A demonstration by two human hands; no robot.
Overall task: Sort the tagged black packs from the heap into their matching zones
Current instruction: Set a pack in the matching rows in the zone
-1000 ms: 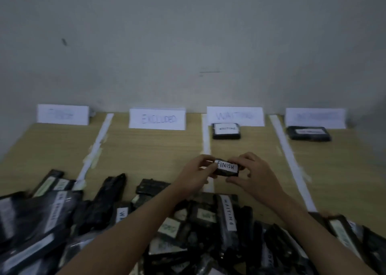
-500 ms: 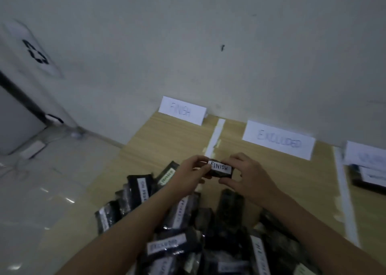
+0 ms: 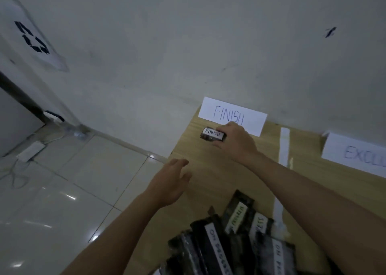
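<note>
A small black pack tagged FINISH [image 3: 213,134] lies on the wooden table [image 3: 204,170] just in front of the white FINISH zone sign [image 3: 231,116]. My right hand [image 3: 235,142] grips its right end, fingers curled round it. My left hand [image 3: 170,180] hovers nearer to me by the table's left edge, fingers relaxed and holding nothing. The heap of tagged black packs [image 3: 236,239] fills the lower middle, with tags reading ON PROCESS among them.
A white tape strip [image 3: 284,147] separates the FINISH zone from the EXCLUDED sign [image 3: 355,151] at the right. The table's left edge drops to a tiled floor [image 3: 62,191] with a power strip [image 3: 30,150] and cables. A wall stands right behind the signs.
Both hands held the FINISH pack above the heap; now my right hand alone has carried it far left to the FINISH sign, and my left hand has let go. The view swung left.
</note>
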